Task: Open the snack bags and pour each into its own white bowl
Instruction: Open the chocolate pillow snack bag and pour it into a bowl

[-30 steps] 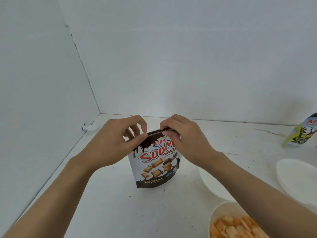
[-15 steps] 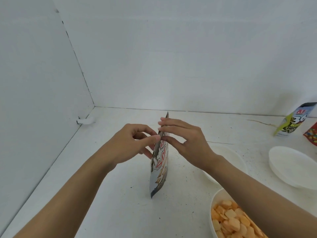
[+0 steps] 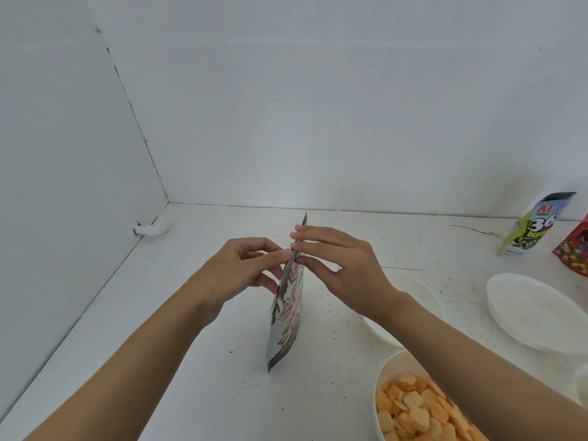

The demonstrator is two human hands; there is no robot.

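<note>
While the bag (image 3: 285,323) stands upright on the table (image 3: 178,351) with its thin edge turned toward the camera, both hands hold its top strip, one on each side. The left hand (image 3: 245,268) pinches the strip between thumb and forefinger, its other fingers curled loosely behind. The right hand (image 3: 343,265) grips the same strip from the other side, its fingers stretched nearly straight with their tips against the foil and the thumb meeting them lower down. The strip's far corner sticks up just above the right fingertips. Whether the seal has parted cannot be told from this angle.

Under the right forearm, partly hidden by it, sits an empty bowl (image 3: 426,292). Nearer the camera, just beside that forearm, the cracker bowl (image 3: 381,380) is filled with pale orange pieces. Well right of the right hand lies a far bowl (image 3: 534,313), shallow and white. Beyond it a yellow bag (image 3: 534,232) stands tilted, with a red bag (image 3: 574,253) just beside it at the frame's edge. Well left of the left hand, a white lump (image 3: 156,229) sits in the corner where the table meets the walls.
</note>
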